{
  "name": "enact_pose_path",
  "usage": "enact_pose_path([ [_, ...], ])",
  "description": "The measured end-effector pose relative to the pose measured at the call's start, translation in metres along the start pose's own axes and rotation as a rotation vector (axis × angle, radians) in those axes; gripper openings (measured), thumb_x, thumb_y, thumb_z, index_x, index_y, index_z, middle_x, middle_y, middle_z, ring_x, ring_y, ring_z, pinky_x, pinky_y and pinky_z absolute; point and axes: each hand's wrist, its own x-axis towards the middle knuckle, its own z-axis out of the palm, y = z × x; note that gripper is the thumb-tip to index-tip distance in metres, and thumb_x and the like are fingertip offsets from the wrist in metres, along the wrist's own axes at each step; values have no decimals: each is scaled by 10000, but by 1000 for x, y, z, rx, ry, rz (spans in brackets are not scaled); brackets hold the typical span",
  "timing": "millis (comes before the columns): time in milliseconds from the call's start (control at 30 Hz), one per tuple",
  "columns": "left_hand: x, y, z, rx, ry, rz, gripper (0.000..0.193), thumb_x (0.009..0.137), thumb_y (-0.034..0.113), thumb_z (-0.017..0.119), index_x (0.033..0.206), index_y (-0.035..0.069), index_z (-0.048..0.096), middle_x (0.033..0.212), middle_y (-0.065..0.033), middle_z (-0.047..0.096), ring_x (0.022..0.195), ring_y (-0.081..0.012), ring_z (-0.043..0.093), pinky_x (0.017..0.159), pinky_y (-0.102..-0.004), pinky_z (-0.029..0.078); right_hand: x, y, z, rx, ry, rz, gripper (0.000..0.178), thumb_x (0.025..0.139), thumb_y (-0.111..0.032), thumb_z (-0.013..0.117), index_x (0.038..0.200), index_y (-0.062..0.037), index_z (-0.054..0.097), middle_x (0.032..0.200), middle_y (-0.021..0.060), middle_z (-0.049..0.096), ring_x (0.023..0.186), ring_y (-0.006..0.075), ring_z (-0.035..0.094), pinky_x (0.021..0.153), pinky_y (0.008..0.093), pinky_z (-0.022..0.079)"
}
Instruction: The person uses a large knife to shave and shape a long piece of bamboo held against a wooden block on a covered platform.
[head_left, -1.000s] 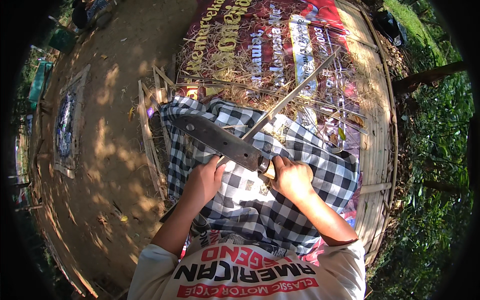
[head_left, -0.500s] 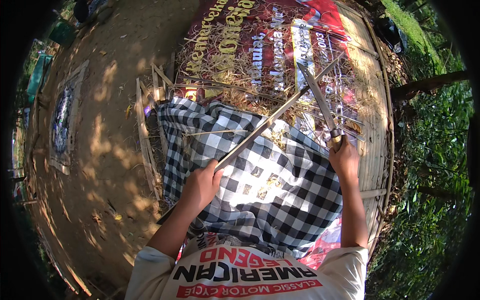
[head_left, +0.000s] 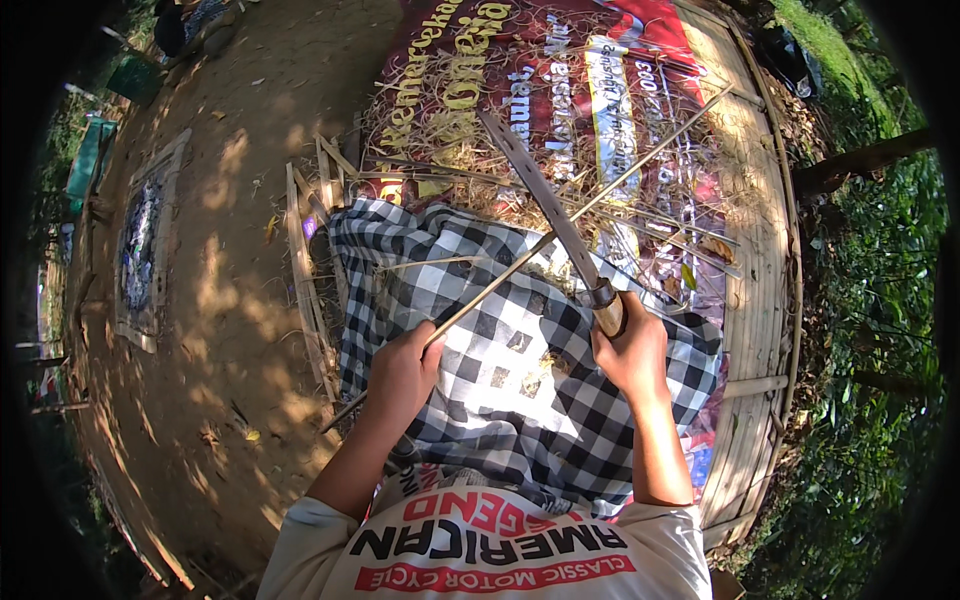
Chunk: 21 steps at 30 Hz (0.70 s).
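A long thin bamboo strip (head_left: pixel 487 289) runs slantwise from beside my left forearm up to the far right. My left hand (head_left: pixel 404 372) is closed around its lower part. In my right hand (head_left: pixel 632 350) is the wooden handle of a machete (head_left: pixel 541 192), its long blade pointing up and to the left. The blade crosses the strip near the middle of the view; whether its edge touches the strip I cannot tell. Beneath both hands, a black-and-white checked cloth (head_left: pixel 590 400) covers my lap.
Curly shavings (head_left: pixel 450 150) lie over a red printed banner (head_left: pixel 665 100) on a bamboo platform (head_left: pixel 750 320). Split bamboo pieces (head_left: pixel 303 270) stick out at the platform's left edge. Bare earth (head_left: pixel 220 300) stretches left, with a framed panel (head_left: pixel 148 240); green plants (head_left: pixel 880 400) grow on the right.
My right hand has moved left and slightly nearer, bringing the machete blade across to the left. The strip has turned or rolled slightly in my left hand and now looks thinner.
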Motion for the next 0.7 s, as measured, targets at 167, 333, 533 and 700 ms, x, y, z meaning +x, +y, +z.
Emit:
enact_pose_path([
  [167, 5, -9, -8, -106, 133, 12, 195, 884, 170, 642, 962, 9, 564, 786, -198, 626, 709, -380, 626, 597, -442, 480, -6, -20, 13, 248, -86, 121, 220, 707, -103, 626, 882, 18, 569, 728, 223, 634, 718, 377, 664, 657, 392, 508],
  [333, 1, -14, -13, -78, 125, -28, 274, 852, 206, 696, 968, 0, 558, 809, -195, 635, 688, -362, 632, 611, -417, 497, -11, -28, 26, 308, -86, 175, 222, 708, -114, 633, 864, 28, 563, 703, 201, 622, 667, 314, 653, 647, 376, 500],
  [533, -4, -14, -38, 116, 15, -88, 380, 827, 377, 707, 855, 18, 583, 689, -151, 639, 651, -357, 640, 610, -442, 496, -15, -30, 39, 295, -95, 134, 229, 718, -122, 638, 884, 25, 580, 705, 202, 622, 657, 319, 649, 644, 376, 502],
  [700, -11, -20, -49, 227, -82, -122, 494, 818, 510, 669, 816, 23, 592, 665, -148, 637, 630, -356, 642, 595, -450, 497, -24, -34, 50, 305, -116, 40, 228, 718, -94, 639, 907, 23, 588, 709, 210, 630, 660, 344, 664, 628, 375, 513],
])
